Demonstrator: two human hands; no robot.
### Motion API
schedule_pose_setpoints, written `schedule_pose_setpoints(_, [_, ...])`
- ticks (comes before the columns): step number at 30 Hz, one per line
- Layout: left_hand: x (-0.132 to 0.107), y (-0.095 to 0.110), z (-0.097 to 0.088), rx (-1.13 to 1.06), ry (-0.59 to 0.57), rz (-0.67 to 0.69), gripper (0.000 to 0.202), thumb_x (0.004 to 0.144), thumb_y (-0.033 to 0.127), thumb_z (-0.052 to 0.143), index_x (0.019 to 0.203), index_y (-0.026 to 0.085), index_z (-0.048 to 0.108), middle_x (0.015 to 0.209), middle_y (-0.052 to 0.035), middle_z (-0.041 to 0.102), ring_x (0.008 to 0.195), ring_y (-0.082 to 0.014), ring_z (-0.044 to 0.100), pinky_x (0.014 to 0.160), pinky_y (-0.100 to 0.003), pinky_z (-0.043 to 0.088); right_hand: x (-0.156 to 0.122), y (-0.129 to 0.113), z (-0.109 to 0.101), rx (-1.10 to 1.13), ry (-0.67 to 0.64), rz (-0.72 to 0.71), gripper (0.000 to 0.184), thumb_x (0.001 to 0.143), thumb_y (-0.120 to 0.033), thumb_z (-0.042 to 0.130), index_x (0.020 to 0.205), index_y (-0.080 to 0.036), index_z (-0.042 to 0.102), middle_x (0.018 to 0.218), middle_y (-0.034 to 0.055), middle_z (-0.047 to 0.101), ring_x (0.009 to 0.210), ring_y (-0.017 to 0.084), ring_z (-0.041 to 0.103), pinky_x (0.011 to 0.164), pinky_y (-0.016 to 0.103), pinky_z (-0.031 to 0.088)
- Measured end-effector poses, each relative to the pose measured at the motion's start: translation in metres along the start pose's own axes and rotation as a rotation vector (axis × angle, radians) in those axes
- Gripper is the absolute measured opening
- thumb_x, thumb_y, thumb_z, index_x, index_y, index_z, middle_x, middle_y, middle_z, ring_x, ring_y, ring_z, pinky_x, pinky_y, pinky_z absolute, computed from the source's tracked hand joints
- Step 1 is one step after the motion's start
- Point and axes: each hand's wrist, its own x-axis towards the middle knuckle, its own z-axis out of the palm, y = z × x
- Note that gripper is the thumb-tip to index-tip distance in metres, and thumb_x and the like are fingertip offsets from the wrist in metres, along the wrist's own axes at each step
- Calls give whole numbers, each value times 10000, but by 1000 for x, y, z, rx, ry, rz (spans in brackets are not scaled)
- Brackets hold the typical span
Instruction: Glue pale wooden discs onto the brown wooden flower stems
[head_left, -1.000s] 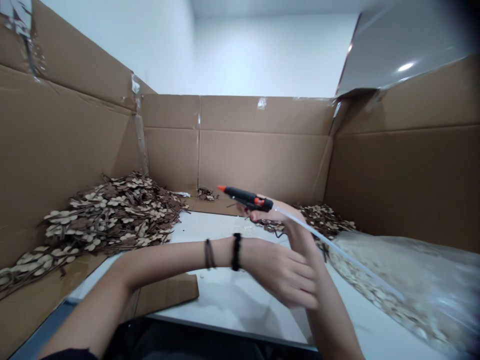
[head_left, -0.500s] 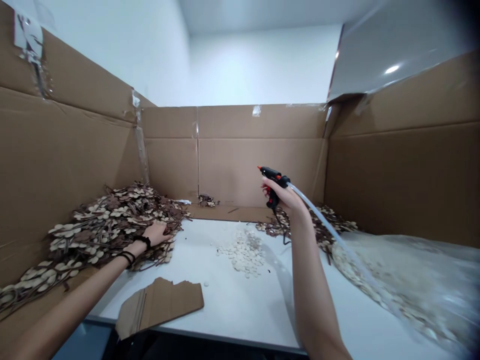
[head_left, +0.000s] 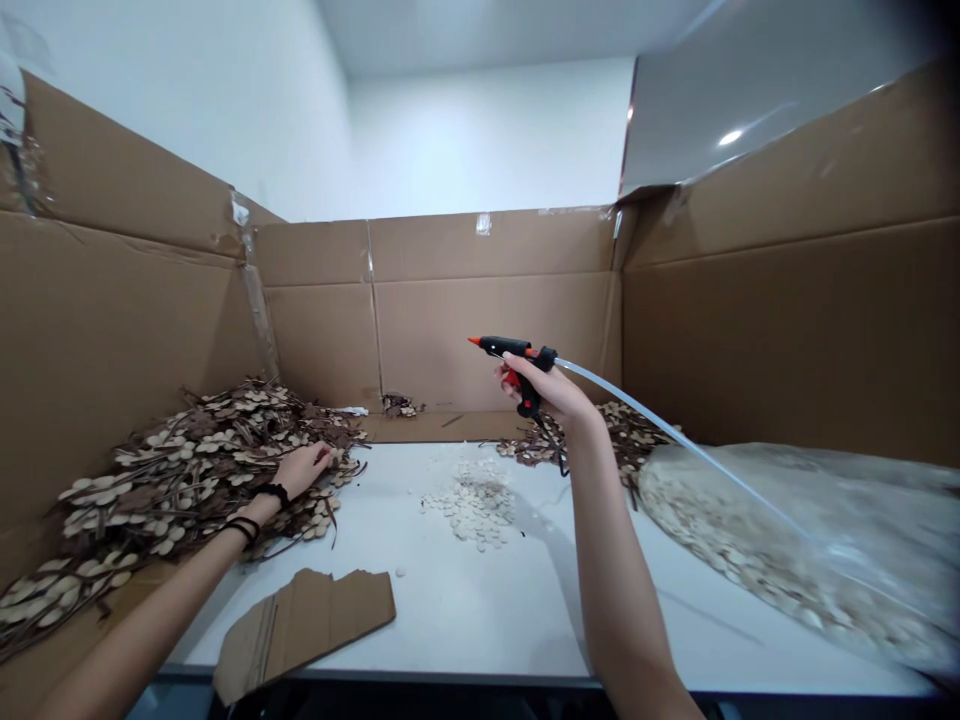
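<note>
Head view: glue gun (head_left: 510,350) up, picking underway, I'd judge.
Right hand (head_left: 551,392) wrapped round it at twelve o'clock; left hand (head_left: 300,468) lies on the wooden cutouts (head_left: 172,470) at nine, pinch impossible to tell. Next, one piece needs teasing free.

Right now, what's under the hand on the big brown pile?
The left hand rests on the pile of wooden leafy cutouts. The pieces right beneath the palm are covered, so whether it grips one cannot be seen.
</note>
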Motion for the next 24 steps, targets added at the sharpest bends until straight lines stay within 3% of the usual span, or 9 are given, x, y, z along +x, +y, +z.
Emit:
schedule_pose_setpoints(5, [-6, 35, -32, -202, 159, 59, 338, 946, 342, 253, 1182, 181, 433, 972, -81, 688, 878, -225, 651, 771, -290, 438, 0, -2, 14, -56, -3, -26, 416, 755, -567, 613, 746, -151, 620, 701, 35, 566, 578, 100, 474, 496, 232, 363])
schedule_pose_setpoints(9, [-7, 98, -68, -289, 377, 214, 319, 957, 352, 273, 1167, 189, 449, 852, -46, 698, 798, -211, 662, 739, -281, 450, 3, 1, 38, -151, -37, -71, 392, 747, -548, 626, 715, -156, 625, 696, 39, 593, 603, 112, 497, 546, 245, 388])
schedule_pose_setpoints(11, [-1, 134, -81, -382, 532, 388, 273, 955, 333, 317, 1129, 199, 479, 933, -47, 694, 845, -186, 653, 768, -270, 453, 7, 4, 50, -138, -85, -89, 373, 742, -539, 631, 762, -166, 627, 720, 37, 610, 605, 116, 503, 541, 247, 386])
schedule_pose_setpoints(14, [12, 182, -91, -573, 704, 620, 217, 948, 280, 355, 1077, 203, 512, 1005, -51, 663, 862, -147, 631, 779, -247, 456, 14, 10, 61, -142, -83, -162, 351, 754, -526, 614, 795, -178, 617, 713, 24, 606, 617, 122, 513, 534, 243, 384])
schedule_pose_setpoints(16, [19, 205, -93, -707, 770, 669, 196, 941, 246, 365, 1054, 199, 518, 962, -43, 652, 805, -130, 615, 741, -236, 458, 18, 11, 61, -127, 0, -204, 332, 733, -507, 631, 777, -181, 586, 702, 17, 589, 623, 122, 512, 522, 235, 380])
schedule_pose_setpoints(20, [24, 228, -99, -870, 779, 734, 178, 893, 200, 421, 1038, 190, 523, 1005, -56, 634, 819, -135, 596, 761, -257, 465, 16, 4, 52, -32, 159, -219, 330, 684, -470, 665, 814, -194, 539, 729, 7, 572, 621, 114, 500, 527, 228, 392])
schedule_pose_setpoints(24, [19, 234, -111, -907, 762, 795, 183, 869, 188, 413, 991, 185, 550, 1008, -67, 627, 918, -168, 587, 787, -287, 462, 10, -4, 47, -47, 199, -244, 305, 674, -436, 668, 814, -197, 538, 735, 0, 569, 634, 118, 510, 562, 239, 406])
